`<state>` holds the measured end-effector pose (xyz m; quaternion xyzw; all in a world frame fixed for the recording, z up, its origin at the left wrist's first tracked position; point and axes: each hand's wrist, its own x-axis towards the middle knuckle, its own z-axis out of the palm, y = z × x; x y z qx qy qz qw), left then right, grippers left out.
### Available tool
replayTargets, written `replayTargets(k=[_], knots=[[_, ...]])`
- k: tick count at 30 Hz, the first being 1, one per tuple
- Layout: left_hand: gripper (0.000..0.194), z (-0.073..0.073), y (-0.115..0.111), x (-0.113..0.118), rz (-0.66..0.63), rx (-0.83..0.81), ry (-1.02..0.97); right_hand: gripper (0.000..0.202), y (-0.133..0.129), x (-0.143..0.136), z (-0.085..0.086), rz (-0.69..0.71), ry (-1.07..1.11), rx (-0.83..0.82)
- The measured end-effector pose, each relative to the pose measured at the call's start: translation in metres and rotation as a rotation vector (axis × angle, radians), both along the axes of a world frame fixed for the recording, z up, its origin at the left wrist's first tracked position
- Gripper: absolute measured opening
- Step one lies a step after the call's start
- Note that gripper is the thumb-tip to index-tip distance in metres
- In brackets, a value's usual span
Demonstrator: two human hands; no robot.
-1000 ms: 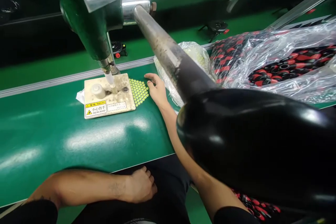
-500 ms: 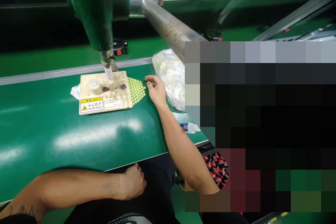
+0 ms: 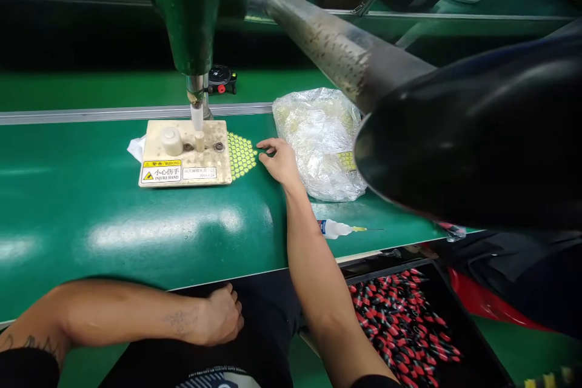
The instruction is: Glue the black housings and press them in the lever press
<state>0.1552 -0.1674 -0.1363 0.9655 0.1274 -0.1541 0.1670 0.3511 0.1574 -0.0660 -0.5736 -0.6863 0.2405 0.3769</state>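
My right hand [image 3: 280, 162] hovers at the right edge of a flat cluster of small round yellow-green pieces [image 3: 242, 156] on the green bench. Its thumb and forefinger are apart, and I see nothing between them. Left of the cluster lies a cream-coloured plate [image 3: 204, 157] with a warning label, a white round knob [image 3: 171, 141] and a short post. Directly over that post stands the white tip [image 3: 197, 117] of a green press [image 3: 191, 18]. My left hand [image 3: 224, 318] rests in a loose fist on my lap, its palm side hidden.
Right of my right hand sits a clear plastic bag [image 3: 318, 139]. A needle-tipped bottle [image 3: 335, 229] lies beside my forearm. A metal bar [image 3: 318, 36] and a dark rounded object [image 3: 468, 139] overhang the right side. Below is a tray of red-and-black parts [image 3: 404, 321].
The view has shifted, and more of the bag, bottle and parts tray shows. My right fingertips are slightly nearer the round pieces. My left hand stays in a fist on my lap.
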Motion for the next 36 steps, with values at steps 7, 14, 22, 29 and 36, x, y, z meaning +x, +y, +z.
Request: replayTargets(k=[7,14,22,29,36], knots=[[0.03,0.004,0.001,0.001,-0.033,0.036,-0.008,0.011,-0.005,-0.002,0.012,0.031,-0.036,-0.034],[0.031,0.002,-0.001,0.0,-0.05,0.072,-0.005,0.018,-0.006,0.002,0.012,0.033,-0.063,-0.074],[0.031,-0.003,-0.005,0.001,-0.035,0.081,-0.021,0.015,-0.004,0.0,0.009,-0.006,-0.026,-0.088],[0.025,-0.015,-0.009,0.01,-0.043,0.101,-0.008,0.011,-0.011,-0.015,0.027,-0.025,0.063,0.01],[0.026,-0.025,-0.013,0.02,0.007,0.088,-0.024,0.011,-0.055,-0.057,0.069,0.325,0.125,0.142]])
